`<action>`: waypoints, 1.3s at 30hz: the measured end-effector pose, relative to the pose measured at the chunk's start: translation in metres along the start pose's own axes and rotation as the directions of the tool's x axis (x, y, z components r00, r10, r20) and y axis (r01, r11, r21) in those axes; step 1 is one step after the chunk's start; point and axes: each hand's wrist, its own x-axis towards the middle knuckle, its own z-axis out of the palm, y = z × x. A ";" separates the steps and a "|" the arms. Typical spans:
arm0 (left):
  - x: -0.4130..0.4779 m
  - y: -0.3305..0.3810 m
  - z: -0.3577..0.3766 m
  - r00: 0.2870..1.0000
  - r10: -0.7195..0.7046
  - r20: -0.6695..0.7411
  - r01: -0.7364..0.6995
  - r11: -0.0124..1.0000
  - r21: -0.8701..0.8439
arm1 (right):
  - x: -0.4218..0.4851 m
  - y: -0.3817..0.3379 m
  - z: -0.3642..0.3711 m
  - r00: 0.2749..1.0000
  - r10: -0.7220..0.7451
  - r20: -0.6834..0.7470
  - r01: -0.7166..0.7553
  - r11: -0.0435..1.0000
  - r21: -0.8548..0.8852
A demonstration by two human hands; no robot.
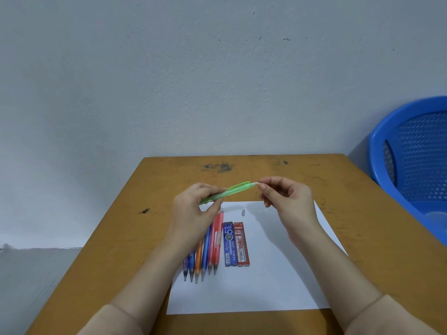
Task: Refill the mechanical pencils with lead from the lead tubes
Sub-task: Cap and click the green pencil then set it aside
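My left hand [198,204] grips the lower barrel of a green mechanical pencil [235,189], held above the table and slanting up to the right. My right hand [285,197] pinches the small white eraser [255,183] at the pencil's top end. Several more pencils [208,250] in purple, blue, orange and red lie side by side on a white sheet [266,286], tips toward me. To their right lie a blue lead tube [229,244] and a red lead tube [242,244]. A small grey cap [243,212] lies on the sheet beyond the tubes.
The sheet lies on a worn wooden table [150,213] that stands against a pale wall. A blue plastic basket [416,160] stands just off the table's right side.
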 end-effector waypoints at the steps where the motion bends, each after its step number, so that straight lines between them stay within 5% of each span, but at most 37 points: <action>1: 0.000 0.000 0.000 1.000 0.020 -0.010 -0.020 1.000 0.004 | 0.000 0.000 0.000 1.000 -0.001 0.002 0.001 1.000 -0.001; 9: 0.000 -0.003 0.000 0.996 0.084 -0.037 -0.082 0.995 0.060 | 0.002 0.003 -0.001 0.997 -0.080 0.017 0.081 0.985 -0.153; 13: 0.000 -0.006 0.000 0.990 0.134 -0.050 -0.129 0.988 0.088 | 0.002 0.006 -0.003 0.955 -0.291 0.061 0.289 0.857 -0.428; 17: 0.001 -0.008 -0.001 0.983 0.176 -0.052 -0.169 0.978 0.118 | 0.001 0.008 -0.003 0.926 -0.364 0.101 0.366 0.796 -0.482; 24: 0.000 -0.009 -0.002 0.979 0.196 -0.060 -0.188 0.975 0.117 | -0.002 0.005 0.001 0.992 -0.124 -0.010 0.119 0.971 -0.207; 30: 0.000 -0.010 -0.003 0.986 0.141 -0.095 -0.130 0.985 0.109 | -0.009 0.005 0.008 0.999 0.020 0.047 -0.020 1.000 0.004; 35: 0.001 -0.008 -0.003 0.989 0.095 -0.116 -0.083 0.991 0.104 | -0.005 0.010 0.007 0.992 0.010 0.125 -0.007 1.000 -0.026; 39: 0.002 -0.007 -0.002 0.992 0.052 -0.111 -0.039 0.993 0.115 | -0.001 0.016 0.005 0.995 -0.067 0.078 0.085 0.961 -0.264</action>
